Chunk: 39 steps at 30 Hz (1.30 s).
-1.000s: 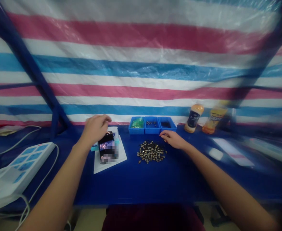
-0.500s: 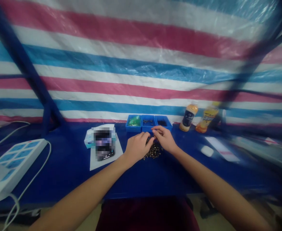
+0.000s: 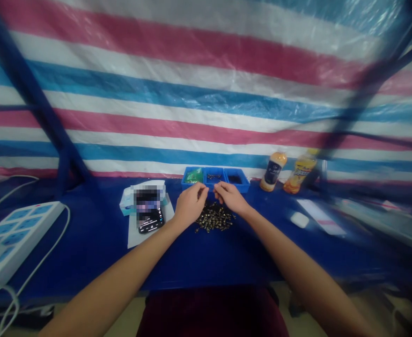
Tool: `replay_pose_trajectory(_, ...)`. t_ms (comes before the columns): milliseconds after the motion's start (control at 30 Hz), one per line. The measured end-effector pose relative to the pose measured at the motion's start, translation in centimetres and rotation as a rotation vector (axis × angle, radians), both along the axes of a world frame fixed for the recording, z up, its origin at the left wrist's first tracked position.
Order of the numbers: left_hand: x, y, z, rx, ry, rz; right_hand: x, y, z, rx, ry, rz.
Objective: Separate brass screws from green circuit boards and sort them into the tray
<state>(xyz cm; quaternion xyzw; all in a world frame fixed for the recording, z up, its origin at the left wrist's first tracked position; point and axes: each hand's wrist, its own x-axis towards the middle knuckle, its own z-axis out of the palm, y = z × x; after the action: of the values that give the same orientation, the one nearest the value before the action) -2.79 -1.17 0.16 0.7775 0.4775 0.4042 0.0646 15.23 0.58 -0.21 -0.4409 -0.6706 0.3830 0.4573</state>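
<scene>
A pile of small brass-coloured metal parts point(image 3: 216, 219) lies on the blue table, below and between my hands. My left hand point(image 3: 192, 201) is above the pile's left side, thumb and forefinger pinched together. Facing it, my right hand point(image 3: 230, 196) is pinched too, its fingers curled in. A narrow gap separates the two sets of fingertips. Whatever they hold is too small to make out. Just beyond stand joined blue bins: the left bin holds a green plastic bag point(image 3: 194, 176), the middle one small metal pieces point(image 3: 213, 177), the right one dark pieces point(image 3: 234, 179).
A phone point(image 3: 151, 222) leans on a tissue box point(image 3: 126, 202), over a white sheet. A white power strip point(image 3: 19, 238) with cables lies at far left. Two drink bottles point(image 3: 273, 172) stand at back right, near a white case point(image 3: 299, 219) and a flat white box point(image 3: 321, 217).
My hands have lifted off the pile and drawn slightly apart, now level with the bins' front edge. More of the pile shows. The whole view has shifted slightly.
</scene>
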Motion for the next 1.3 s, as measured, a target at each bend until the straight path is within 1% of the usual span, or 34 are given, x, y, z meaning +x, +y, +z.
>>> replay_pose_trajectory(133, 0.5, -0.4, -0.1, -0.02, -0.001, -0.067, 0.3, -0.8, -0.6, -0.033, 0.027, 0.011)
replay_pose_trajectory(267, 0.7, -0.7, -0.1, -0.029, 0.004, -0.069, 0.2, -0.9, -0.9, -0.105, 0.06, 0.014)
replay_pose_trajectory(400, 0.7, -0.7, 0.0, -0.09, -0.044, -0.053, 0.7, -0.3, -1.0, -0.208, 0.153, -0.012)
replay_pose_trajectory(467, 0.6, -0.7, 0.1, -0.109, -0.048, -0.054, 1.5, 0.3, -0.9, -0.257, 0.22, -0.056)
replay_pose_trajectory(567, 0.6, -0.9, 0.2, -0.098, 0.014, -0.057, 3.0, 1.2, -0.8, -0.295, 0.323, -0.169)
replay_pose_trajectory(700, 0.9, -1.2, 0.1, -0.124, 0.096, -0.071, 4.9, 2.1, -0.6, -0.289, 0.416, -0.339)
replay_pose_trajectory(767, 1.0, -1.2, 0.1, -0.139, 0.117, -0.082, 5.6, 2.3, -0.7, -0.286, 0.421, -0.393)
replay_pose_trajectory(900, 1.1, -1.3, -0.1, -0.162, 0.143, -0.103, 6.4, 2.6, -1.3, -0.272, 0.367, -0.444)
replay_pose_trajectory(1000, 1.1, -1.4, -0.1, -0.165, 0.151, -0.106, 6.5, 2.7, -1.8, -0.218, 0.288, -0.463)
replay_pose_trajectory(1100, 1.2, -1.4, -0.1, -0.16, 0.154, -0.106, 6.3, 2.6, -1.5, -0.149, 0.16, -0.453)
replay_pose_trajectory(1200, 1.1, -1.3, 0.0, -0.152, 0.161, -0.102, 5.8, 1.9, -0.8, -0.07, -0.029, -0.371)
replay_pose_trajectory(1300, 1.0, -1.0, -0.1, -0.141, 0.194, -0.073, 5.1, 0.9, -0.3, -0.004, -0.271, -0.181)
